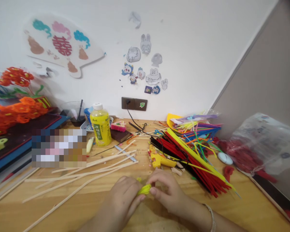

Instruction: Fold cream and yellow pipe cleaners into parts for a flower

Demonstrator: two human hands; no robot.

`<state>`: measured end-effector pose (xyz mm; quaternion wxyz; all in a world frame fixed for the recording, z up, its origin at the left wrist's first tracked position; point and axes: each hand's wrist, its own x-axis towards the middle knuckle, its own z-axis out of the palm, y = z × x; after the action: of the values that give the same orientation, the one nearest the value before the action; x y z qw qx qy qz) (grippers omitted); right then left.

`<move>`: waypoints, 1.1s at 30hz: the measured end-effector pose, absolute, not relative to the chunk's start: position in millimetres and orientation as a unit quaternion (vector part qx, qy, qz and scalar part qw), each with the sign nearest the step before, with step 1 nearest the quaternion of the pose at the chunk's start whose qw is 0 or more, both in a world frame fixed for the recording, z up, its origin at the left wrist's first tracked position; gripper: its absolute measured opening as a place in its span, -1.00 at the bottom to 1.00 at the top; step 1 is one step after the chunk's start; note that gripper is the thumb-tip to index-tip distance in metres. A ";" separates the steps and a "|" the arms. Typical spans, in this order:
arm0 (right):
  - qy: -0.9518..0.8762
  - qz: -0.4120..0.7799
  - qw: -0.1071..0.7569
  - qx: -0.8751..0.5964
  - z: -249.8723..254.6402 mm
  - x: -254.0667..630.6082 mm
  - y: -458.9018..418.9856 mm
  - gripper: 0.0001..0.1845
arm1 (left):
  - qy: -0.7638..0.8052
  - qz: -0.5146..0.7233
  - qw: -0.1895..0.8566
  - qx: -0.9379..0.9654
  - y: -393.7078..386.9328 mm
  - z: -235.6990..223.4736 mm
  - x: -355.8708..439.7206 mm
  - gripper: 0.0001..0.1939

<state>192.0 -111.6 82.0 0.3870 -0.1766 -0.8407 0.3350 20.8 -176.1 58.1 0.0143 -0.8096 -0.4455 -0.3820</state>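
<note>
Small yellow pipe-cleaner bunch (144, 189), fuzzy, crumpled and twisted, lying sideways, pinched between left grip (123, 196) and right grip (168, 191)

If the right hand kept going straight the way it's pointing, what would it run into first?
The yellow pipe cleaner that the right hand is touching comes first, with the left hand close behind it on that line, though depth is hard to judge from this view.

Head-worn view, looking forward and down, above left hand (122, 196), right hand (166, 193)
</note>
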 end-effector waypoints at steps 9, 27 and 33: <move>-0.835 0.358 0.393 -0.141 83.8 189.9 -108.9 -0.56 | -0.441 -0.373 0.014 -0.816 -175.0 58.3 21.4 -0.83; -0.886 0.215 0.340 -0.230 73.6 194.3 -108.1 -0.77 | -0.581 -0.450 -0.126 -0.666 -161.2 75.7 4.2 -0.77; -0.932 0.172 0.247 -0.199 73.8 188.1 -108.9 -0.66 | -0.646 -0.437 -0.175 -0.601 -152.7 70.8 -5.3 -0.72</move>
<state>188.1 -108.9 73.8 0.2470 -0.1995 -0.9325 0.1723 -5.3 -152.7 70.8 -0.1751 -0.6006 -0.6461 -0.4372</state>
